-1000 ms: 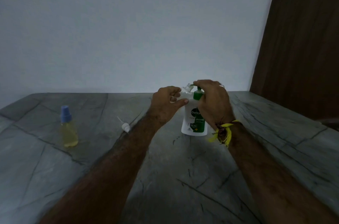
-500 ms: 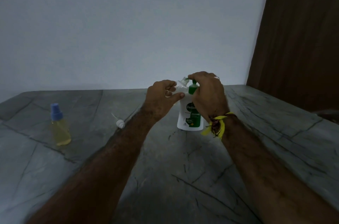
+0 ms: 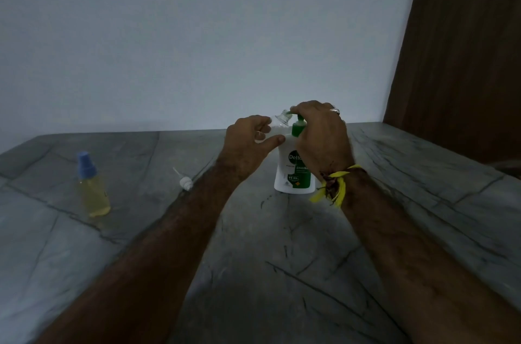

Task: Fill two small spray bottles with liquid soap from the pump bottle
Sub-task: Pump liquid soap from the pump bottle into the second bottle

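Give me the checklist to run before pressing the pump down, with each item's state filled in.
1. Open bottle gripped in left hand: ok.
2. Its mouth under the pump spout: cannot tell, right hand covers the spout.
3. Right hand on the pump head: ok.
4. Pump bottle upright on the counter: ok.
5. Loose sprayer cap within reach: ok.
6. Blue-capped bottle upright, out of the way: ok.

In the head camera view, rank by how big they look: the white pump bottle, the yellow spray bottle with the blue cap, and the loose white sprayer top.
1. white pump bottle, partly hidden
2. yellow spray bottle, nearer the camera, so true size is unsure
3. loose white sprayer top
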